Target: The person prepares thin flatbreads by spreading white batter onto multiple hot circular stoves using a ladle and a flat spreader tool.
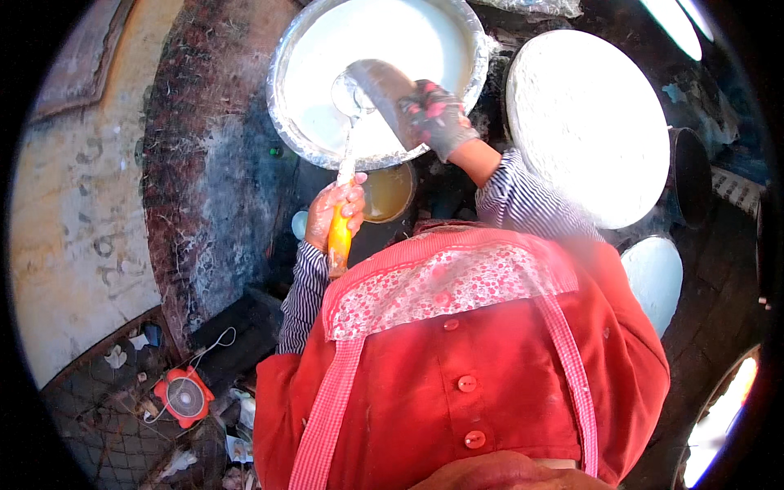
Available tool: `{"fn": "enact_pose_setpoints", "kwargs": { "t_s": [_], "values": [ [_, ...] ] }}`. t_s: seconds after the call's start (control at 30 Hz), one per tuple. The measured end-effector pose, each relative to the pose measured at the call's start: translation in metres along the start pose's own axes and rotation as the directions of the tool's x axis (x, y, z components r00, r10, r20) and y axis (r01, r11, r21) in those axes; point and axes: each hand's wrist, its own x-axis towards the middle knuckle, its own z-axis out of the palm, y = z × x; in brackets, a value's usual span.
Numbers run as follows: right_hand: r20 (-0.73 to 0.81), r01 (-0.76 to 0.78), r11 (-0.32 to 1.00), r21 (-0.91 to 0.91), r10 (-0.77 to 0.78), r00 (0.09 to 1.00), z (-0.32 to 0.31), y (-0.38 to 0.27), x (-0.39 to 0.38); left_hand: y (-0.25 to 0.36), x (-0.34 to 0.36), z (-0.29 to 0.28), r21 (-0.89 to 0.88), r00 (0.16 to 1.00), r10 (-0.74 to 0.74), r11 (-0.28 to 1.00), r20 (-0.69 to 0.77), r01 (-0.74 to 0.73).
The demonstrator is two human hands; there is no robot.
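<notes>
A wide round basin (282,122) of white liquid lies at the top, its rim crusted with white. My bare left hand (336,208), just below that rim, is closed round the yellow handle of a ladle-like tool (339,237). Its white-smeared shaft reaches over the rim to a rounded head above the liquid. My right hand (438,118), in a dark glove with pink patches, grips a brownish curved piece (388,94), blurred by motion, over the basin. The piece crosses close to the tool's head; I cannot tell whether they touch.
A large white round surface (588,126) stands right of the basin, with a smaller pale one (653,282) below it. A container of yellowish liquid (388,194) sits under the basin's near rim. An orange fan-like device (184,396) with a white cord lies among litter, lower left.
</notes>
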Motion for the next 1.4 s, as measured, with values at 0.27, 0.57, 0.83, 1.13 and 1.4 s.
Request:
{"fn": "enact_pose_setpoints", "kwargs": {
  "t_s": [0.27,0.57,0.83,1.13,1.4],
  "values": [
    [-0.249,-0.19,0.979,0.074,0.203,0.947,-0.009,0.036,-0.052,0.005,0.035,-0.054,0.998,0.85,0.523,0.019,-0.054,0.052],
    [-0.203,-0.214,0.797,0.565,0.386,0.9,0.009,0.028,-0.098,0.067,0.063,-0.047,0.692,0.939,0.345,-0.678,0.003,0.247],
    [0.161,-0.161,-0.022,0.987,0.286,0.945,0.006,0.005,-0.123,0.041,0.014,-0.087,0.799,0.598,0.645,-0.602,0.476,0.013],
    [-0.166,-0.082,0.386,0.919,0.566,0.808,0.028,0.01,-0.174,0.067,0.054,-0.095,0.735,0.694,0.479,-0.67,0.538,-0.106],
    [-0.39,-0.003,0.502,0.865,0.675,0.626,0.028,0.001,-0.246,0.067,0.055,-0.061,0.854,0.69,0.534,-0.455,0.488,-0.252]
  ]
}}
